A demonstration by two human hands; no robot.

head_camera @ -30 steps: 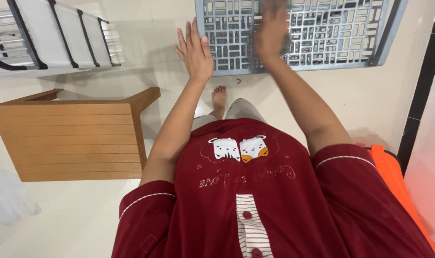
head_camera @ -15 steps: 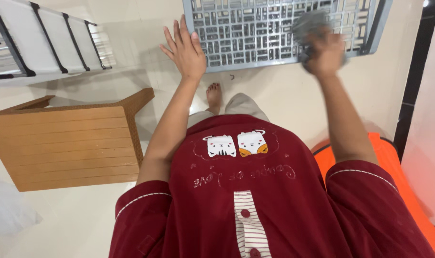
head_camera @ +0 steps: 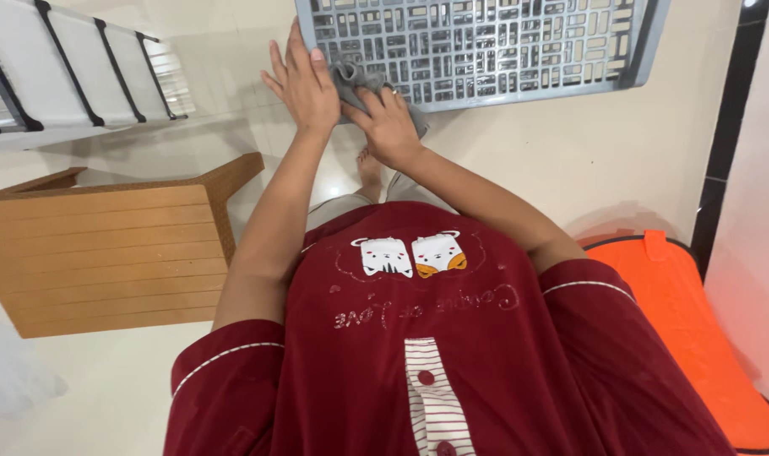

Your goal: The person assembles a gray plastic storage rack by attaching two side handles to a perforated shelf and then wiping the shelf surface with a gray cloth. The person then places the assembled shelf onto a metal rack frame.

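Your grey cloth [head_camera: 359, 84] lies bunched against the lower left corner of the grey lattice panel [head_camera: 519, 42], and the panel serves as the landmark for everything else here. The cloth sits on the panel's near edge, partly over the grid and partly hanging past the frame toward you.

Your right hand [head_camera: 388, 122] is curled down onto the cloth, fingers bent and closed over it, pressing it against the panel's corner. Your left hand [head_camera: 304, 80] is spread flat just beside the cloth on the panel's left edge, fingers straight and slightly fanned, gripping nothing; its fingertips lie on the frame and its thumb side touches the cloth.

Below the panel, nearer to you, is the pale tiled floor [head_camera: 570, 160], where your bare foot [head_camera: 369, 169] shows between your forearms. To the left of the panel and lower down stands a wooden slatted bench [head_camera: 105, 245], well apart from it. Up and to the left of the panel is a white rack with black bars [head_camera: 72, 63]. Below the panel's right end, near the dark strip along the wall, lies an orange mat [head_camera: 688, 321]. Your dark red buttoned shirt [head_camera: 435, 355] fills the bottom of the view.
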